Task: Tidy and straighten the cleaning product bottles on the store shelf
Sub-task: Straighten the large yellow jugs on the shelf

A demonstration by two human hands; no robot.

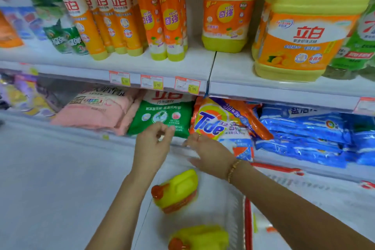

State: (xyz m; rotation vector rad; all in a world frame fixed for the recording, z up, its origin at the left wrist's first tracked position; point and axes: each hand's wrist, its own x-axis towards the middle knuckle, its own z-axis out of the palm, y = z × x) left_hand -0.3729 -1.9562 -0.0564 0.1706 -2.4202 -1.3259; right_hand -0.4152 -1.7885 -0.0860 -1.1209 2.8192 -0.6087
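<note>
The white upper shelf (182, 67) carries upright orange bottles (113, 16) at eleven o'clock, a yellow jug (227, 16) at twelve and a larger jug (300, 42) at two. The lower shelf (304, 167) holds a pink bag (95, 111), a green bag (162, 115), a Tide bag (219, 124) and blue bags (304, 128), from nine to three.

The left hand (154, 140), loosely curled and holding nothing, is in front of the green bag (162, 115). The right hand (205, 148) is spread just before the Tide bag (215, 124). Orange bottles (119, 20) stand on the upper shelf (203, 67), and yellow jugs (176, 191) lie below.

Left hand (155, 141) and right hand (207, 151) reach forward, relaxed.
</note>
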